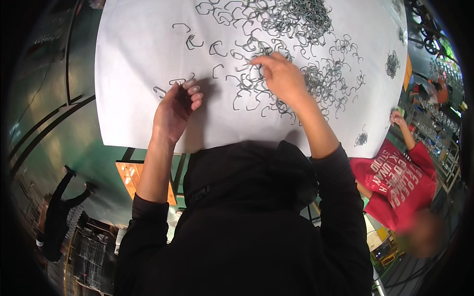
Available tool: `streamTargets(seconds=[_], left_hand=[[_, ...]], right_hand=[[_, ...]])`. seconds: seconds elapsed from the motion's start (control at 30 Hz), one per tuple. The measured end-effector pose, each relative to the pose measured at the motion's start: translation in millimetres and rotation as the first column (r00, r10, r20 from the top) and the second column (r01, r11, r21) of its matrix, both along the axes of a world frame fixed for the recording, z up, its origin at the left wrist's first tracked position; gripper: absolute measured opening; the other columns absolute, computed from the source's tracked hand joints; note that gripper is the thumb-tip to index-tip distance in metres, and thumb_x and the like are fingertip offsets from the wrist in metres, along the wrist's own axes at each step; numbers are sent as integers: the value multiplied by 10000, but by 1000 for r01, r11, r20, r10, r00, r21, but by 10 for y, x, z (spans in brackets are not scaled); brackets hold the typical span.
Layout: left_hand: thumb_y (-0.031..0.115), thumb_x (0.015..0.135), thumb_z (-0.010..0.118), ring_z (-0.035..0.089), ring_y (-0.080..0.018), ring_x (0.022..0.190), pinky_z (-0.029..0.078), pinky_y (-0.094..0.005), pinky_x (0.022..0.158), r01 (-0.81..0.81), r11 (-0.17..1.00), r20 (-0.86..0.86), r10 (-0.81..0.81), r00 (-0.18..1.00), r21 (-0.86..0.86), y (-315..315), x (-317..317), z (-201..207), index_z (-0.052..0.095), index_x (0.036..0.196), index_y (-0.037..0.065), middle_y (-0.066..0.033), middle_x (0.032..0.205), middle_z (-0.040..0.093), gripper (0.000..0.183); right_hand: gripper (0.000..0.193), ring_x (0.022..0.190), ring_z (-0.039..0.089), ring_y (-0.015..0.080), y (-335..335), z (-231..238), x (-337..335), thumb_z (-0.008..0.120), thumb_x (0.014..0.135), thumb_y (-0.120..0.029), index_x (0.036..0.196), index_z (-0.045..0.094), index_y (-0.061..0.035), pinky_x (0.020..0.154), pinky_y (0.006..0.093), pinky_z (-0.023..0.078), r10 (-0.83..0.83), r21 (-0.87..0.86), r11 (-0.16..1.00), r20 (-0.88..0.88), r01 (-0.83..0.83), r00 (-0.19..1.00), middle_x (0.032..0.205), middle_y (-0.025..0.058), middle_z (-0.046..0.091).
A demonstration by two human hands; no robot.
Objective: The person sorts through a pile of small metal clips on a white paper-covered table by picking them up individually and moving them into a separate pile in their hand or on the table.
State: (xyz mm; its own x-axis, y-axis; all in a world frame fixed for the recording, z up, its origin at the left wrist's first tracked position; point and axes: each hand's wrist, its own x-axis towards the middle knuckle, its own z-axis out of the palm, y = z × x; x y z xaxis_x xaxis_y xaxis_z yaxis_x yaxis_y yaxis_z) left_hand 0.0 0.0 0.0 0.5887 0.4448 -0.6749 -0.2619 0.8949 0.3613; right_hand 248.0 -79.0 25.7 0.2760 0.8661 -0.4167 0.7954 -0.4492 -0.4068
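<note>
Bent metal wire hooks (316, 81), grey and C-shaped, lie scattered and heaped on a white-covered table (133, 59). My left hand (178, 106) is held palm up over the left part of the table, its fingers curled round a few dark wire hooks (183, 97) that show partly in the palm. Two more hooks (159, 92) lie beside its thumb. Over the middle of the spread reaches my right hand (284, 76), index finger stretched to the left above the hooks and thumb apart from it. Its other fingers are mostly hidden.
A dense heap of hooks (311, 15) lies at the far side. Small piles (392, 64) sit along the right edge. A person in a red shirt (395, 177) is at the table's right corner, one hand on its edge. A wooden stool (129, 177) stands at the near left.
</note>
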Motion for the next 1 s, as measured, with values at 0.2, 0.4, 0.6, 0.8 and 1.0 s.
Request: streamTargets(seconds=[0.2,0.4,0.6,0.8,1.0], left_hand=[[242,952,370,557,-198,837,491,-276,741,6,999,-7,-6,1000,-42,-38,96,38,499,1093,-59,-92,922,545,357],[256,954,364,559,-195,840,492,-279,749,28,999,-28,-29,999,-25,-42,124,43,505,1089,-55,-95,932,549,367],[293,959,337,571,-210,935,487,-285,800,130,991,66,-129,989,-15,-70,175,13,481,1134,-45,-97,999,559,407],[312,967,301,567,-190,944,469,-273,814,127,990,-32,-129,991,-63,-156,397,50,482,1141,-38,-93,997,570,431],[268,961,341,577,-180,842,494,-264,770,23,995,99,-14,995,-92,-127,240,-143,519,1079,-36,-88,918,566,372]], right_hand=[[224,782,592,274,39,-74,30,500,825,-110,971,637,-209,675,386,482,-47,228,972,-57,58,997,859,61,573],[92,703,591,248,230,-175,53,538,822,-122,868,618,-130,620,366,468,-54,319,947,61,32,997,821,44,571],[69,752,591,241,324,-83,-188,559,822,-139,827,589,-77,654,353,459,-59,182,982,70,45,996,834,64,576],[149,882,570,273,181,66,-274,524,832,-168,921,635,-125,766,380,456,64,138,990,-379,-12,923,903,80,582],[216,928,558,262,339,-69,-101,489,871,-172,1029,627,-222,797,372,452,0,89,996,-114,10,993,958,73,567]])
